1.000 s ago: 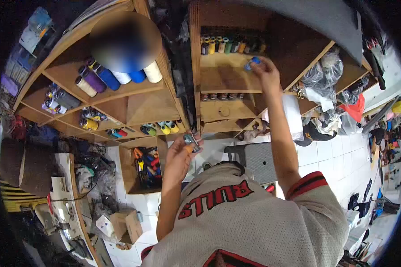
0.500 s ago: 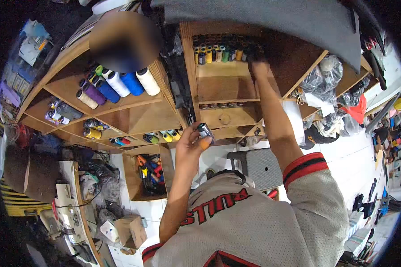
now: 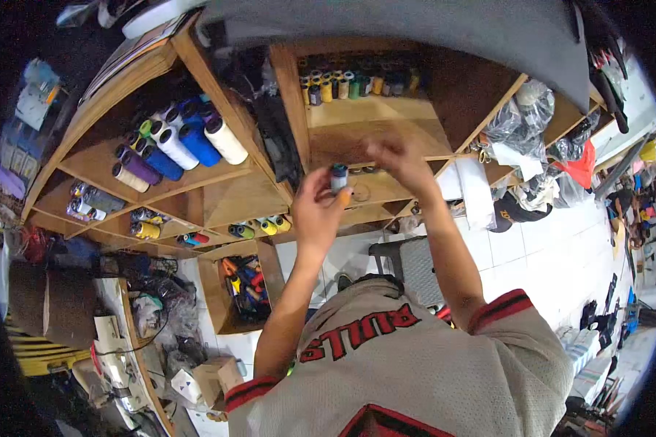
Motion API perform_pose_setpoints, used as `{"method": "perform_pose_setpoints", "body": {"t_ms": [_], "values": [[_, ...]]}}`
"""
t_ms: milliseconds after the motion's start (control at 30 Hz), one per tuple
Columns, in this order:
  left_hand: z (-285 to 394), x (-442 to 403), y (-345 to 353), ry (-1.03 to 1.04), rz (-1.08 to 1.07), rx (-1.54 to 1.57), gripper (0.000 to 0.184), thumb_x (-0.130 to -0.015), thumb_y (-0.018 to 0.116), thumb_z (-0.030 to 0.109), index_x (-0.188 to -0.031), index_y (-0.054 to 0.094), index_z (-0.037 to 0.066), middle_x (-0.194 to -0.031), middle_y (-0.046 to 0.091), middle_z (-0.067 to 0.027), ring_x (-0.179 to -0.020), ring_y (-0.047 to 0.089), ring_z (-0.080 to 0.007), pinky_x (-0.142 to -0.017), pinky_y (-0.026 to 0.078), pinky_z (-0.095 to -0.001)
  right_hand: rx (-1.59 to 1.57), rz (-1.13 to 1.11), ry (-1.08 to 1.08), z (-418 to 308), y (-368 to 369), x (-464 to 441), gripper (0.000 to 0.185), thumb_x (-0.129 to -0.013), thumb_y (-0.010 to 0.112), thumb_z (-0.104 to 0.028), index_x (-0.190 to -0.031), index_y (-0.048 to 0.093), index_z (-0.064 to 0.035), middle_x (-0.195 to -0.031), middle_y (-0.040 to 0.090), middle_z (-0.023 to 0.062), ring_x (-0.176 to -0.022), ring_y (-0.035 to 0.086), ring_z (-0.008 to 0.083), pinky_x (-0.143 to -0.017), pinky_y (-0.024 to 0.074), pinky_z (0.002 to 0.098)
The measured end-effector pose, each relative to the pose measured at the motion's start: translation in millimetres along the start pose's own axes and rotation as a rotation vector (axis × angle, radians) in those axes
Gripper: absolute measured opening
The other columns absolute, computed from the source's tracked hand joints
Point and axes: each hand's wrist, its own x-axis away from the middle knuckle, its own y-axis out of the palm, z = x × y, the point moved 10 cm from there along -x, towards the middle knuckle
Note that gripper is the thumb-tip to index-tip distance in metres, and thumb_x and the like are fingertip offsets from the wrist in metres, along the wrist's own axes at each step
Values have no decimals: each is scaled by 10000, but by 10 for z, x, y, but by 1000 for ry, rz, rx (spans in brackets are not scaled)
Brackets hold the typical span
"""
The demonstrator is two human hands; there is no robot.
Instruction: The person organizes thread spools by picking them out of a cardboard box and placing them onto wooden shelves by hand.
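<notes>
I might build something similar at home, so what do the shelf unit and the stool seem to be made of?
The shelf unit looks like wood, perhaps plywood, lightly finished: tan, with visible grain. The stool is probably matte grey plastic, judging by its patterned seat.

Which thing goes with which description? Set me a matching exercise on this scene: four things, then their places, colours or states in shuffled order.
1. Left hand
2. Stool
3. Open box
4. Row of small spools

A. Grey, on white floor tiles
B. Lined up on a wooden shelf
C. Holding a dark-topped spool
D. Containing brightly coloured items

Pairs: 1-C, 2-A, 3-D, 4-B
</notes>
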Motion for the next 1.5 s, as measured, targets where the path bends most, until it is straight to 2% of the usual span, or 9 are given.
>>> {"method": "perform_pose_setpoints", "body": {"t_ms": [67, 200, 367, 500, 633, 1133, 1233, 1367, 1500], "values": [[186, -84, 158, 136, 2, -209, 457, -710, 715, 68, -1109, 507, -14, -967, 616, -120, -840, 603, -173, -745, 478, -276, -167, -155, 14, 49, 309, 278, 295, -785, 666, -180, -1014, 611, -2, -896, 631, 45, -751, 568, 89, -672, 463, 258], [207, -118, 520, 398, -35, -364, 510, -684, 696, 9, -1150, 489, 34, -930, 616, -121, -810, 619, -217, -744, 487, -298, -85, 107, -41, -168, 3, 461, 309, -778, 657, -123, -1042, 590, 21, -930, 629, 70, -763, 569, 102, -679, 465, 242], [44, 9, 733, 166, -167, -235, 715, -712, 727, 96, -1307, 337, 32, -1276, 410, -218, -1138, 466, -280, -905, 430, -362, -240, 383, -56, 154, -834, -88, 354, -782, 632, -107, -1080, 554, 68, -929, 638, 96, -807, 592, 135, -681, 485, 278], [-302, 112, 505, 168, -118, -216, 691, -741, 710, 100, -1308, 325, 11, -1238, 434, -201, -1118, 479, -286, -923, 417, -370, 673, 750, 132, 241, -1642, -620, 478, -756, 661, -344, -1030, 579, 38, -968, 615, 226, -872, 611, 343, -739, 474, 404], [-445, 183, 91, 210, -42, -287, 665, -746, 692, 61, -1300, 328, 3, -1198, 439, -198, -1099, 492, -297, -897, 446, -365, 766, 781, -140, 534, -1806, -1212, 571, -722, 636, -483, -1033, 587, -7, -1055, 584, 225, -988, 557, 378, -816, 449, 411], [-706, 302, -502, 53, 140, -334, 603, -701, 648, -53, -1247, 395, -19, -1106, 508, -165, -986, 554, -244, -836, 465, -310, 1022, 793, -203, 612, -1622, -1530, 461, -758, 563, -338, -1132, 546, -70, -1135, 556, 207, -1012, 548, 385, -858, 452, 417], [-790, 317, -536, 50, 130, -293, 586, -708, 645, -48, -1240, 403, -20, -1104, 509, -164, -984, 556, -237, -849, 462, -306, 798, 748, 121, 1045, -1819, -1575, 430, -753, 564, -347, -1059, 590, -46, -1093, 572, 226, -994, 560, 383, -811, 464, 434], [-817, 371, -665, 31, 153, -339, 524, -720, 640, -24, -1203, 438, -18, -1047, 535, -158, -963, 562, -224, -842, 463, -310, 773, 772, 14, 1008, -1789, -1323, 388, -736, 591, -339, -892, 625, 15, -897, 611, 252, -816, 597, 384, -678, 470, 452], [-945, 450, -843, 20, 182, -307, 441, -734, 624, 0, -1151, 480, 2, -998, 567, -158, -928, 585, -232, -807, 476, -325, 137, 728, -22, 709, -1372, -835, 220, -764, 617, -171, -887, 612, 11, -763, 609, 146, -713, 604, 282, -586, 478, 371]]}}
